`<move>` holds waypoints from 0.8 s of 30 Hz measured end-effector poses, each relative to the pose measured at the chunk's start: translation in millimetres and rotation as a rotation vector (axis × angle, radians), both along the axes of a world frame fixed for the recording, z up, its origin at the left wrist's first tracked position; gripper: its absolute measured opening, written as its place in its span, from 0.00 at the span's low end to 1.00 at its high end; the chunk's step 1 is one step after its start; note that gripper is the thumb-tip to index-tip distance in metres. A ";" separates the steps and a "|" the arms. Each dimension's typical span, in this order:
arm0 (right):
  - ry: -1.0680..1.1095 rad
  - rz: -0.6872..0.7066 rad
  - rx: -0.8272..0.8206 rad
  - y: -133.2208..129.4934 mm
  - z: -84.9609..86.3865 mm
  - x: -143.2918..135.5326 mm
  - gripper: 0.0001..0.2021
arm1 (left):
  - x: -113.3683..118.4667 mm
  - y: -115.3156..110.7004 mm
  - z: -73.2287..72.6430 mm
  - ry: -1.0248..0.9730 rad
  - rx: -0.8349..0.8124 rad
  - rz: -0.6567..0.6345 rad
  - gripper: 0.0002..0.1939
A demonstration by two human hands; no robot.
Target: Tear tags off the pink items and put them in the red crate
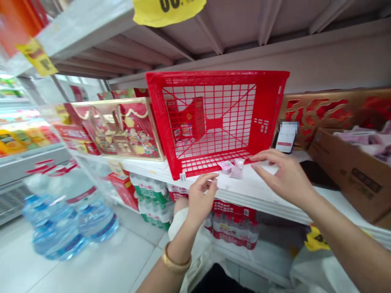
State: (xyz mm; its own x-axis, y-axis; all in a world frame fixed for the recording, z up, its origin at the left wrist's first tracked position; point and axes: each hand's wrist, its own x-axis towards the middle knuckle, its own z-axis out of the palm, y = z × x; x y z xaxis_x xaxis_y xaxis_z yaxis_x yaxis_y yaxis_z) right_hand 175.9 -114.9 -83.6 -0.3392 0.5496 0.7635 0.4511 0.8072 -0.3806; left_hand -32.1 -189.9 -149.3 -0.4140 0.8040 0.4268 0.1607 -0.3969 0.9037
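A red plastic basket lies on its side on the white shelf, its opening facing me. A few small pink-and-white packets sit at its lower front edge. My left hand, with a gold bracelet on the wrist, is just left of and below the packets, fingers curled but apart and holding nothing. To the right of the packets is my right hand, open with thumb and fingers apart, near the basket's lower right corner.
A lit phone leans behind my right hand. At right stands a cardboard box of pink packets. Gift boxes are left of the basket. Bottle packs fill part of the lower shelf; large water bottles stand on the floor. Another shelf hangs above.
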 end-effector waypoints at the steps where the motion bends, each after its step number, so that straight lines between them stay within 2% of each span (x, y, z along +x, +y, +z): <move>1: 0.022 0.037 -0.054 0.6 -11.5 -17.3 0.07 | -18.0 -4.1 -10.6 -0.042 -0.023 0.090 0.09; 4: 0.052 0.129 -0.189 -1.7 -38.2 -64.5 0.06 | -61.1 -11.8 -37.0 -0.158 -0.028 0.304 0.10; 8: -0.006 0.230 -0.276 -8.7 -60.3 -112.5 0.07 | -90.1 -11.9 -57.6 -0.231 -0.066 0.388 0.15; 14: -0.073 0.225 -0.267 -2.3 -72.8 -154.1 0.10 | -94.7 -0.8 -65.3 -0.292 -0.092 0.396 0.20; 20: -0.201 0.238 -0.207 4.1 -71.5 -192.4 0.15 | -91.8 3.8 -66.5 -0.355 -0.069 0.379 0.18; 24: -0.258 0.201 -0.202 5.7 -71.0 -210.3 0.13 | -92.1 1.9 -72.1 -0.358 -0.084 0.376 0.16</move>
State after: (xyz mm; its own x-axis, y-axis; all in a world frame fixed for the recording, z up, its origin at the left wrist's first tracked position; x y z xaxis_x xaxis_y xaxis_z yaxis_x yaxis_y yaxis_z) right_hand -34.4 -109.2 -154.5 -0.6226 0.5831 0.5219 0.3933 0.8097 -0.4355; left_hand -124.2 -188.0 -221.4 -0.7885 0.5973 0.1463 -0.0465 -0.2952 0.9543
